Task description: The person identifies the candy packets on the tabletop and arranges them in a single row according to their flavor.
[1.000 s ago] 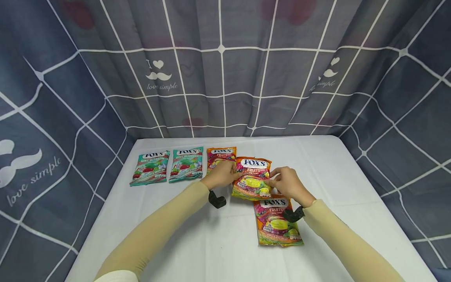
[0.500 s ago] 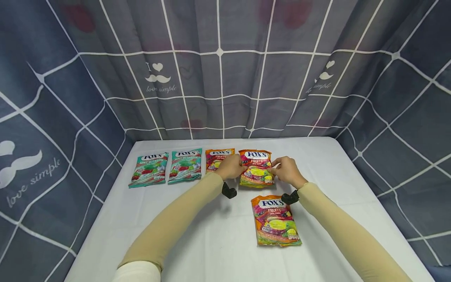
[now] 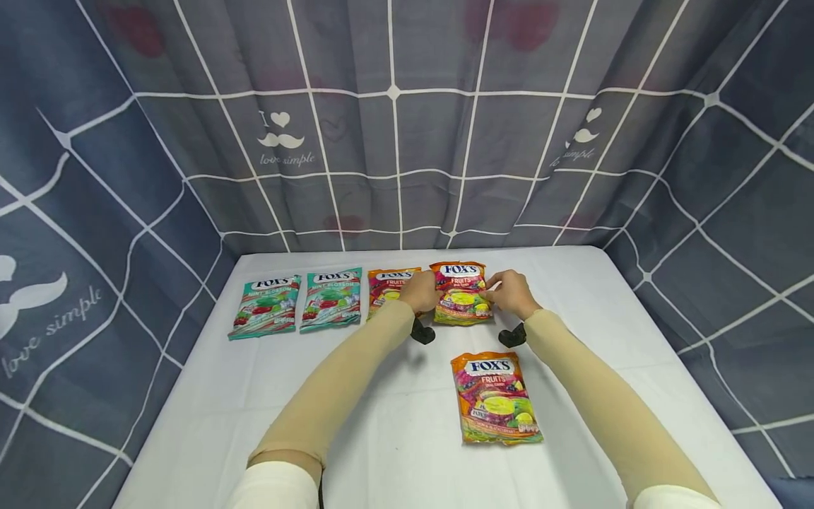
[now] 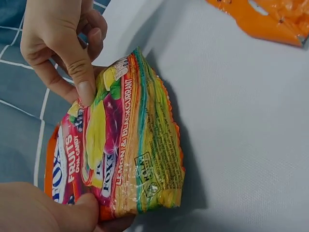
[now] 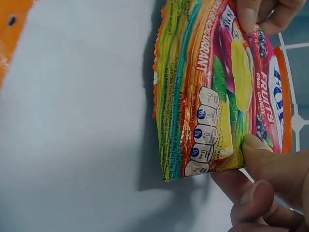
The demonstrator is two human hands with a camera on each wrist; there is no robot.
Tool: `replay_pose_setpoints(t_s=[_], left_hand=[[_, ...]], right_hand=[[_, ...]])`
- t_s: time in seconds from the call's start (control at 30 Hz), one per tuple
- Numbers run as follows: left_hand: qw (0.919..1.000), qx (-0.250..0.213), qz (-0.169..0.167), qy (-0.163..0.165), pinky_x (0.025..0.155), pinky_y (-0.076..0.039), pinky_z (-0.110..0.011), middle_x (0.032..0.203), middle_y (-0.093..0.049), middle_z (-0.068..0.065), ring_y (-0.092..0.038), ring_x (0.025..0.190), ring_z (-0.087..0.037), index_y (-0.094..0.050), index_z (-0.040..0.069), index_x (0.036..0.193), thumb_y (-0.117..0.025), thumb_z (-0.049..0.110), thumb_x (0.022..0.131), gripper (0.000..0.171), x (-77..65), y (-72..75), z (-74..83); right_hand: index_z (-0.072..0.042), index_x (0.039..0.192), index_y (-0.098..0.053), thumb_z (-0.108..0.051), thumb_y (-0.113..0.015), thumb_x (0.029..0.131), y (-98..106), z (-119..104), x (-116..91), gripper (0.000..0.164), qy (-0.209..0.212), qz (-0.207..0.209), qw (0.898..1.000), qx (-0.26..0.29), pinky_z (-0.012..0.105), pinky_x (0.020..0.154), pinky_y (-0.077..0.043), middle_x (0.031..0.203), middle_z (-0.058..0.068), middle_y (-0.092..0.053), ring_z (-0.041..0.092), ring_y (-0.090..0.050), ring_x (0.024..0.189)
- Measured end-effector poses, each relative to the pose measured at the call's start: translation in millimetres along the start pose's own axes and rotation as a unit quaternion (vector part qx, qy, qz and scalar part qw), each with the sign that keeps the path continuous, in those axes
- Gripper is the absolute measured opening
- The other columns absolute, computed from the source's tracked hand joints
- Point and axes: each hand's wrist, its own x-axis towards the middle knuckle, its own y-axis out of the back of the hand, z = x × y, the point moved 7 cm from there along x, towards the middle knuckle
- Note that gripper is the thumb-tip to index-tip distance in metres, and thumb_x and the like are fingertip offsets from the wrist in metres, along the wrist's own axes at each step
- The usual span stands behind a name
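Note:
Both hands pinch one orange and red bag of fruit candy (image 3: 461, 295) by its two sides, near the far end of the table. My left hand (image 3: 420, 291) grips its left edge, thumb on the printed front, as the left wrist view shows. On the opposite edge, my right hand (image 3: 512, 293) pinches with the thumb (image 5: 258, 152) on the front and fingers behind. Just left of it lies another fruit candy bag (image 3: 385, 286), partly covered by my left hand. A third fruit candy bag (image 3: 497, 397) lies flat nearer to me.
Two green mint candy bags, a left one (image 3: 266, 307) and a right one (image 3: 331, 300), lie in the same row to the left. The white table (image 3: 381, 445) ends at a dark checked curtain (image 3: 356, 141) behind and at both sides.
The held candy bag has moved away from me, up to the right end of the row, off the nearer bag it overlapped. Both hands have travelled with it.

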Motion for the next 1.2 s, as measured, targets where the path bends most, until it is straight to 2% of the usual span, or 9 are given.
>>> replay_pose_setpoints(t_s=[0.17, 0.33, 0.6, 0.8, 1.07, 1.2], left_hand=[[0.9999, 0.009, 0.008, 0.007, 0.064, -0.045, -0.037, 0.073, -0.056, -0.005, -0.052, 0.066, -0.020, -0.065, 0.006, 0.090, -0.069, 0.016, 0.110, 0.023, 6.1, -5.1, -2.4], [0.9992, 0.036, 0.019, -0.002, 0.065, -0.047, -0.037, 0.073, -0.061, -0.005, -0.055, 0.066, -0.019, -0.069, 0.007, 0.088, -0.071, 0.018, 0.109, 0.024, 11.9, -7.8, -1.4], [0.9959, 0.082, 0.036, -0.009, 0.070, -0.055, -0.040, 0.091, -0.075, -0.008, -0.068, 0.079, -0.020, -0.077, 0.006, 0.100, -0.072, 0.016, 0.107, 0.014, 12.2, -11.2, -3.0], [0.9939, 0.101, 0.042, -0.008, 0.076, -0.061, -0.042, 0.096, -0.077, -0.007, -0.073, 0.087, -0.023, -0.077, 0.006, 0.104, -0.074, 0.016, 0.105, 0.010, 15.1, -15.0, -4.6], [0.9914, 0.127, 0.031, 0.010, 0.068, -0.060, -0.040, 0.086, -0.072, -0.004, -0.069, 0.075, -0.019, -0.076, 0.008, 0.099, -0.076, 0.011, 0.100, 0.004, 14.7, -19.5, 2.2], [0.9902, 0.134, 0.036, 0.018, 0.066, -0.060, -0.039, 0.084, -0.070, -0.003, -0.068, 0.071, -0.018, -0.076, 0.010, 0.094, -0.078, 0.016, 0.101, 0.009, 11.7, -18.7, 3.9]], right_hand=[[0.009, 0.115, -0.074, -0.015, -0.080, 0.101, -3.9, 5.4, 8.0, 0.028, -0.017, 0.004, 1.000, 0.001, 0.026, 0.056, -0.048, 0.083, 0.013, -0.071, 0.013, -0.059, 0.060], [0.007, 0.117, -0.077, -0.017, -0.081, 0.101, -4.9, 12.2, 10.6, 0.029, -0.034, 0.013, 0.999, 0.003, 0.026, 0.058, -0.047, 0.083, 0.013, -0.071, 0.014, -0.059, 0.063], [0.006, 0.118, -0.077, -0.018, -0.080, 0.102, -9.9, 16.0, 13.8, 0.029, -0.041, 0.017, 0.999, 0.014, 0.027, 0.060, -0.046, 0.083, 0.013, -0.071, 0.015, -0.059, 0.065], [0.006, 0.119, -0.077, -0.017, -0.080, 0.102, -12.6, 16.1, 11.3, 0.028, -0.050, 0.026, 0.998, 0.021, 0.027, 0.059, -0.046, 0.082, 0.013, -0.073, 0.012, -0.059, 0.060], [0.006, 0.126, -0.075, -0.021, -0.077, 0.105, -13.5, 18.9, 7.1, 0.034, -0.055, 0.017, 0.998, 0.027, 0.027, 0.060, -0.047, 0.085, 0.014, -0.073, 0.014, -0.060, 0.061], [0.005, 0.128, -0.075, -0.024, -0.077, 0.106, -15.0, 22.1, 8.3, 0.036, -0.060, 0.006, 0.998, 0.024, 0.027, 0.061, -0.047, 0.089, 0.014, -0.072, 0.016, -0.060, 0.066]])
